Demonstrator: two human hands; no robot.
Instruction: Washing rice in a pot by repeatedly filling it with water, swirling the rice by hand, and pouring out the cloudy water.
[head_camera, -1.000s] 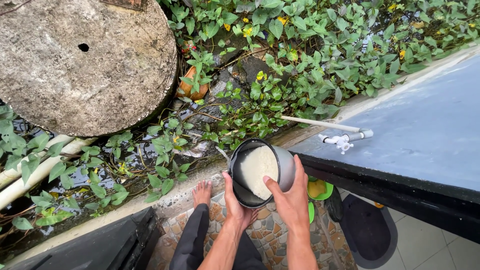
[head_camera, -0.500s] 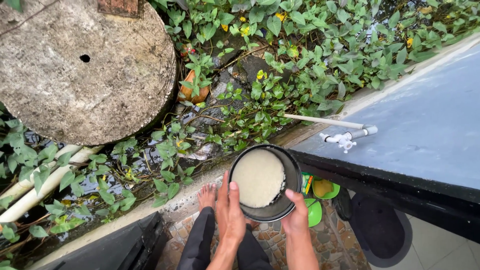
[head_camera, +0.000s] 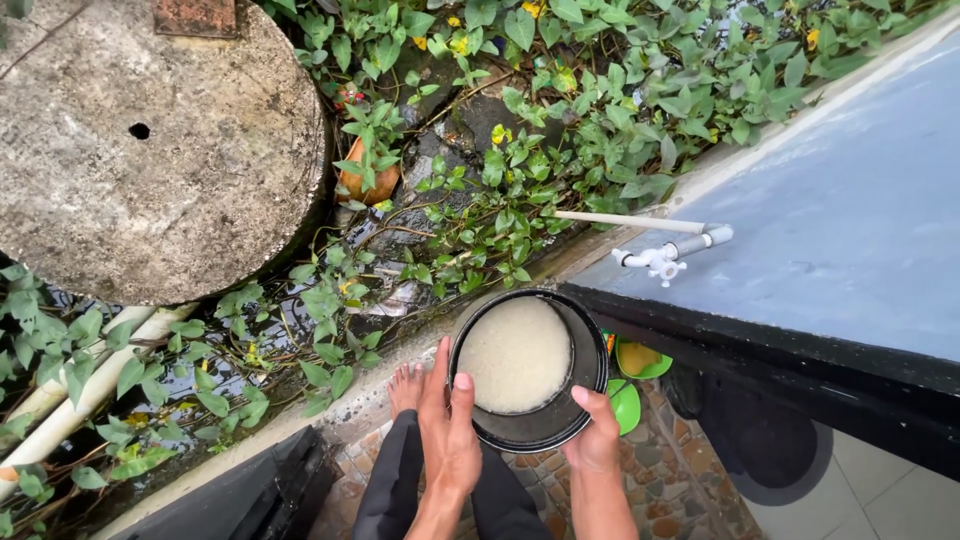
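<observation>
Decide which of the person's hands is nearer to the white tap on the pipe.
Right. The right hand grips the dark pot at its lower right rim, below the white tap. The left hand holds the opposite rim, farther away.

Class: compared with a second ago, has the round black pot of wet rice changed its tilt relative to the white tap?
Yes. The round black pot of wet rice, earlier tipped toward the plants, now sits level below the white tap, both hands gripping its rim.
</observation>
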